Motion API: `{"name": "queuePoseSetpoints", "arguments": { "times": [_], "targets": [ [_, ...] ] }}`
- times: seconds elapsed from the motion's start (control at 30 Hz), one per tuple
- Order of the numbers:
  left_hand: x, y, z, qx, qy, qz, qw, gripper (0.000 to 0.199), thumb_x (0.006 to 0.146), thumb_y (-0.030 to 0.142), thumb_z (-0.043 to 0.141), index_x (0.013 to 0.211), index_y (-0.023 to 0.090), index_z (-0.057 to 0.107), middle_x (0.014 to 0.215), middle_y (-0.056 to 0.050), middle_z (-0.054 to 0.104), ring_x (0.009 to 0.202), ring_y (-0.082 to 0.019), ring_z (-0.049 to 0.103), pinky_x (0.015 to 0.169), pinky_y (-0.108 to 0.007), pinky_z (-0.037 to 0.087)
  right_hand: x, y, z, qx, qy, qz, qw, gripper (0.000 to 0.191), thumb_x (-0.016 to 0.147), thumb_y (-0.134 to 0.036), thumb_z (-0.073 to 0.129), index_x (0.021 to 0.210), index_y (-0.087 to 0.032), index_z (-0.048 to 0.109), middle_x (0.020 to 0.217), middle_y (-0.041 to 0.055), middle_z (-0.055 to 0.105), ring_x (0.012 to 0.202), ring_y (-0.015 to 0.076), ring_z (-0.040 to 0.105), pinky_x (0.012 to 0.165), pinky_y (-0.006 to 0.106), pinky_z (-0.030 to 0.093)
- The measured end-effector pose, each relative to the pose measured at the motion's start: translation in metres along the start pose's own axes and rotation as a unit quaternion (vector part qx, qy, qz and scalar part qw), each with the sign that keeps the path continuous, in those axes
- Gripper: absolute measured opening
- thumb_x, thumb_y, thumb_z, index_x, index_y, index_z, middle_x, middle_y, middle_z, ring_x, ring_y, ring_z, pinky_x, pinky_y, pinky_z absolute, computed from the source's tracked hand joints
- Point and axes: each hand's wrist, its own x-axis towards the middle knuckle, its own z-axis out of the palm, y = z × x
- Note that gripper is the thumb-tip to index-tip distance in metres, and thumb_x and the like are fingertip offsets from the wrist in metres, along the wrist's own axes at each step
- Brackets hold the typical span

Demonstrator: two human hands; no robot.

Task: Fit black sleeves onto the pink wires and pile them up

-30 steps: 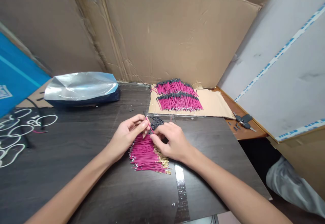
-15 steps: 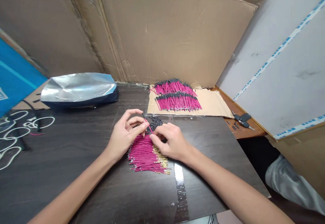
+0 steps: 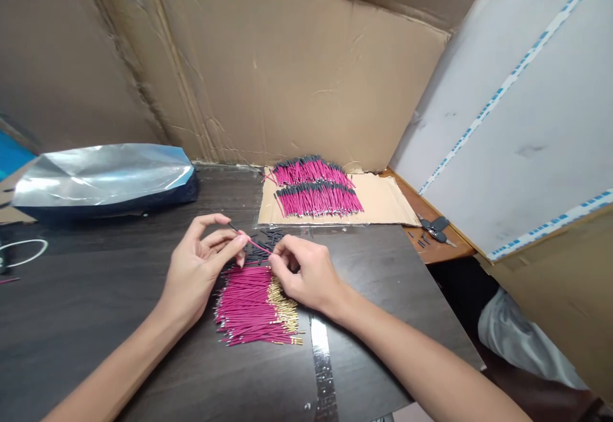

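Observation:
A thin pink wire stretches between my two hands, just above the tabletop. My left hand pinches its left part between thumb and fingers, and a short black sleeve sticks out past that thumb. With thumb and forefinger, my right hand grips the wire's other end, which the fingers hide. Beneath the hands lies a pile of pink wires with gold-coloured tips to the right and silvery tips to the left. Loose black sleeves are scattered behind the held wire.
On a cardboard sheet at the back lie two rows of black-ended pink wires. A silver bag stands at the left, near a white loop. Small snips rest at the right. Cardboard walls close off the back.
The view has shifted to the right, so the scene sits further left. The held wire now lies flatter, with more of it showing between my hands, which are slightly further apart.

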Motion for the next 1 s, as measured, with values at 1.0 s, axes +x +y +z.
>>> {"name": "queuePoseSetpoints", "arguments": {
  "times": [1.0],
  "targets": [
    [0.004,-0.009,-0.016,0.326,-0.064,0.079,0.940,0.033,0.087,0.052,0.067,0.106,0.024,0.067,0.088,-0.001,0.071,0.084,-0.021,0.067,0.080,-0.031,0.048,0.033,0.097,-0.089,-0.236,0.181,0.295,0.908,0.012,0.087,-0.029,0.060,0.078,-0.022,0.063,0.071,-0.0007,0.067,0.071,0.0175,0.060,0.065,0.027,0.032]
  ]
}}
